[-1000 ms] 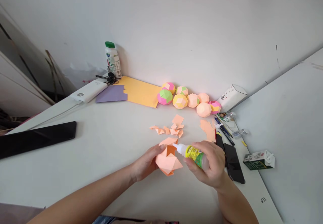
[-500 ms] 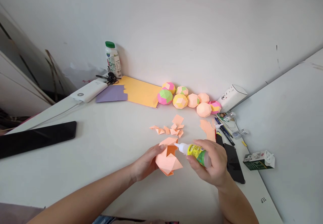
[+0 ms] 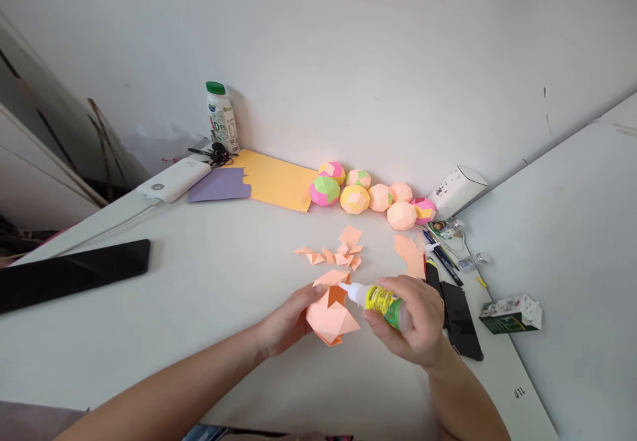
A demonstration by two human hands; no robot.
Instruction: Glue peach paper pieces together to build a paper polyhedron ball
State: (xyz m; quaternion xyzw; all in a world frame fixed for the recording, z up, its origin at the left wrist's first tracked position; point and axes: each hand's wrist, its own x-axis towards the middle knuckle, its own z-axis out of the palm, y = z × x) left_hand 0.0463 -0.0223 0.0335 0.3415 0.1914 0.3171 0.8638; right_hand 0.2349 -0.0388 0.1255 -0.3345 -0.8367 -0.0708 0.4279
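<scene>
Head view: our left hand pinches the open peach paper shell, above the desk, just this side of the paper scraps. Right hand has fingers clamped round the squeeze bottle — tip at the shell's opening, contact unclear. Probably gluing: we should squeeze lightly, keep the bead thin — and not crush the paper.
</scene>
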